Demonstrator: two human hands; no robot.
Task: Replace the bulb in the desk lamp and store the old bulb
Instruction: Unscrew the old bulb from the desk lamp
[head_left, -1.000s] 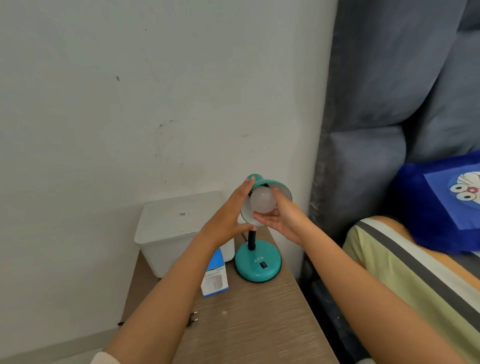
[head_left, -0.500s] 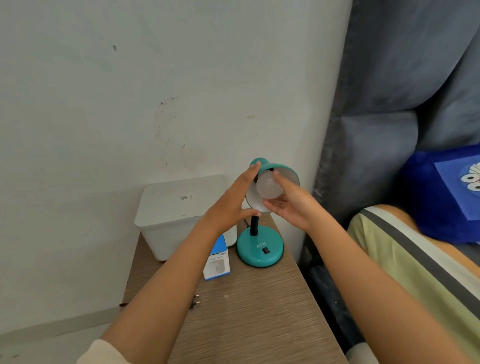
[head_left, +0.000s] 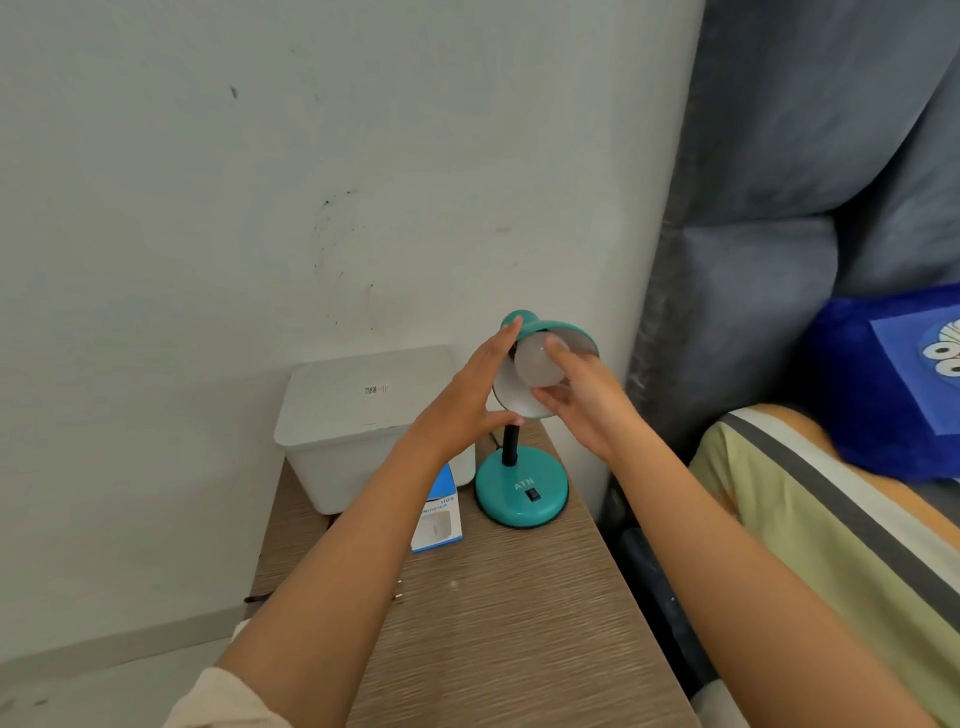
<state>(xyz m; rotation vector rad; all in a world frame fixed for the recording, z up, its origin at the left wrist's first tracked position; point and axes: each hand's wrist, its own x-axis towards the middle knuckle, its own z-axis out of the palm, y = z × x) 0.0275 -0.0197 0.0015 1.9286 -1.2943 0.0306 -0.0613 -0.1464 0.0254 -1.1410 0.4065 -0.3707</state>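
A teal desk lamp (head_left: 521, 491) stands at the back of a wooden side table (head_left: 493, 613), its shade tilted toward me. A frosted white bulb (head_left: 537, 365) sits inside the shade. My left hand (head_left: 467, 405) cups the shade's left rim, fingers on the teal top and thumb under the white inner edge. My right hand (head_left: 582, 402) has its fingertips closed around the bulb from the right and below. A blue and white bulb box (head_left: 438, 514) lies on the table left of the lamp base, partly behind my left forearm.
A white lidded plastic bin (head_left: 353, 415) stands against the wall behind the box. A black cord with a plug (head_left: 397, 595) runs along the table's left side. A grey padded headboard (head_left: 779, 208), a striped pillow (head_left: 831, 519) and a blue cushion (head_left: 893, 384) lie to the right.
Both hands stay on the lamp head. My right fingers have shifted around the bulb, with a fingertip now over its top. The camera has moved slightly.
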